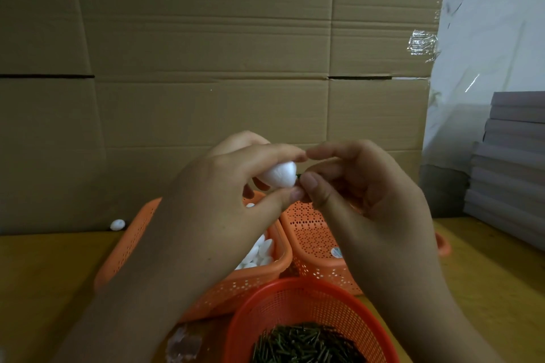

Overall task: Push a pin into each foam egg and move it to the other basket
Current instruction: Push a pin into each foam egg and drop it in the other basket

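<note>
A creased sheet of corrugated cardboard (206,53) stands as a wall behind the yellow-brown tabletop (44,280), with crumpled clear tape (422,43) at its right edge and a stack of flat grey boards (510,162) further right. On the tabletop sit three orange perforated plastic baskets: a rectangular left basket (138,233) heaped with smooth white foam eggs (259,250), a right basket (312,239) just beside it (its inside mostly hidden by the arm), and nearest the camera a round mesh basket (295,298) holding a pile of thin dark green pins (306,342). Above them the left hand (224,186) grips one foam egg (278,175) between thumb and fingers, while the right hand (354,183) pinches a pin (298,176) at the egg's end, fingertips of both hands touching. A stray egg (117,224) lies against the cardboard at far left.
</note>
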Motion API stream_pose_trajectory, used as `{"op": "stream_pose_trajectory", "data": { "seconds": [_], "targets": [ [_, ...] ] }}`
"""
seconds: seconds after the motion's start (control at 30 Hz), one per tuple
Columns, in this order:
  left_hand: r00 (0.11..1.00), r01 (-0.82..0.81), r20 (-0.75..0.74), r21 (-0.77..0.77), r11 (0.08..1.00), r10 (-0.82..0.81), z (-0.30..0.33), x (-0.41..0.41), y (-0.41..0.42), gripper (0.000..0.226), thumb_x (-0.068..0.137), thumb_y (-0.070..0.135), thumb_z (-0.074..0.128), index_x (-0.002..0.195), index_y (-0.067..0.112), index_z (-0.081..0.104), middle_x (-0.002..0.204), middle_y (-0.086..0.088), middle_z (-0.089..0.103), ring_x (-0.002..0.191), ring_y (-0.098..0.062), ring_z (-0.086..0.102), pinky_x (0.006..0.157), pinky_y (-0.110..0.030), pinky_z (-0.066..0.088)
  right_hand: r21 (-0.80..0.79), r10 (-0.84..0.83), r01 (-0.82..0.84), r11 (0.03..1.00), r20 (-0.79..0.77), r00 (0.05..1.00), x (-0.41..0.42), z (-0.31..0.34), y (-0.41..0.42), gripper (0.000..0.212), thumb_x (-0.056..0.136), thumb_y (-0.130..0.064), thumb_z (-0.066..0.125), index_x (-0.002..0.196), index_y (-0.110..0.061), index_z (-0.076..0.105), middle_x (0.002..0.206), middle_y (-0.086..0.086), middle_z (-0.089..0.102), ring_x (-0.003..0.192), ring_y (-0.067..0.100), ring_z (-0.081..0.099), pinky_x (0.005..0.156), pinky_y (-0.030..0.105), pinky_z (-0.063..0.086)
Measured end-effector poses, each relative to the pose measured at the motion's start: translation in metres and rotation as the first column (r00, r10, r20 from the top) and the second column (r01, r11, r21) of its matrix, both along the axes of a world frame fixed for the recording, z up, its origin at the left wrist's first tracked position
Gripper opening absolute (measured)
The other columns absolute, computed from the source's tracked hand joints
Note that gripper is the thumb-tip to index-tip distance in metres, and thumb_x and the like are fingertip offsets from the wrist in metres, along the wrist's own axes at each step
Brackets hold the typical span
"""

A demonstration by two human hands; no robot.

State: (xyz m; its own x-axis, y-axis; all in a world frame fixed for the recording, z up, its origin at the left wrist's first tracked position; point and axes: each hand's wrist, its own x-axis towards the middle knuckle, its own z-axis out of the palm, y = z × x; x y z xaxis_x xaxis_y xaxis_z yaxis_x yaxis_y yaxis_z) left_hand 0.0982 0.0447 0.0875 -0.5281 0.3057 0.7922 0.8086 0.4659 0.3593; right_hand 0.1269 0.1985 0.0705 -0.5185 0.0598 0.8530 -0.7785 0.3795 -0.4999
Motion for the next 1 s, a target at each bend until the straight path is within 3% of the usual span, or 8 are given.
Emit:
{"op": "stream_pose_trajectory", "data": {
  "seconds": [0.1, 0.17, 0.3, 0.47, 0.7, 1.0],
  "targets": [
    [1.000, -0.006, 0.012, -0.029, 1.000, 0.007, 0.000, 0.001, 0.000, 0.029, 0.074, 0.045, 0.065, 0.103, 0.046, 0.065, 0.093, 0.020, 0.061, 0.089, -0.006, 0.062, 0.070, -0.026, 0.052, 0.057, -0.084, 0.085, 0.995, -0.029, 0.996, -0.001, -0.001, 0.001, 0.025, 0.082, -0.011, 0.072, 0.095, -0.026, 0.056, 0.079, -0.016, 0.070, 0.078, -0.003, 0.067, 0.070, 0.007, 0.046],
    [0.999, -0.029, 0.012, -0.045, 0.999, 0.029, 0.001, 0.003, 0.001, 0.031, 0.073, 0.042, 0.066, 0.104, 0.047, 0.062, 0.095, 0.021, 0.060, 0.088, -0.004, 0.061, 0.069, -0.023, 0.050, 0.063, -0.092, 0.093, 0.994, -0.007, 0.996, -0.001, 0.000, 0.002, 0.023, 0.081, -0.014, 0.072, 0.092, -0.026, 0.056, 0.077, -0.017, 0.071, 0.076, -0.003, 0.067, 0.068, 0.009, 0.048],
    [0.998, -0.052, 0.021, 0.018, 0.998, 0.052, 0.000, 0.005, 0.001, 0.030, 0.074, 0.045, 0.075, 0.099, 0.046, 0.058, 0.100, 0.028, 0.060, 0.086, 0.002, 0.060, 0.076, -0.013, 0.046, -0.092, 0.141, -0.131, 0.987, 0.119, 0.983, 0.002, 0.006, 0.004, 0.013, 0.080, -0.025, 0.064, 0.087, -0.014, 0.064, 0.071, -0.001, 0.073, 0.068, 0.008, 0.070, 0.063, 0.022, 0.055],
    [0.998, -0.063, 0.022, 0.055, 0.997, 0.062, 0.001, 0.005, 0.001, 0.026, 0.078, 0.039, 0.076, 0.096, 0.044, 0.058, 0.101, 0.026, 0.060, 0.085, 0.003, 0.060, 0.075, -0.011, 0.046, -0.317, 0.339, -0.265, 0.911, 0.207, 0.917, 0.002, 0.008, 0.006, 0.009, 0.086, -0.011, 0.059, 0.088, -0.006, 0.066, 0.073, 0.011, 0.073, 0.067, 0.019, 0.070, 0.061, 0.023, 0.056],
    [0.994, -0.103, 0.030, 0.048, 0.993, 0.102, 0.000, 0.005, 0.001, 0.024, 0.076, 0.042, 0.075, 0.094, 0.044, 0.059, 0.101, 0.027, 0.058, 0.085, 0.000, 0.059, 0.076, -0.005, 0.042, -0.275, 0.262, -0.198, 0.941, 0.220, 0.940, 0.002, 0.009, 0.008, 0.017, 0.076, -0.021, 0.067, 0.079, -0.005, 0.069, 0.070, 0.007, 0.071, 0.064, 0.012, 0.068, 0.062, 0.020, 0.054],
    [0.999, -0.040, 0.030, 0.047, 0.998, 0.039, 0.000, 0.007, 0.005, 0.023, 0.074, 0.046, 0.069, 0.094, 0.040, 0.059, 0.096, 0.025, 0.062, 0.084, 0.000, 0.061, 0.074, -0.018, 0.048, -0.181, 0.151, -0.112, 0.977, 0.216, 0.965, 0.003, 0.009, 0.006, 0.010, 0.076, -0.022, 0.065, 0.075, -0.013, 0.070, 0.068, 0.002, 0.070, 0.065, 0.009, 0.065, 0.061, 0.022, 0.053]
  ]
}}
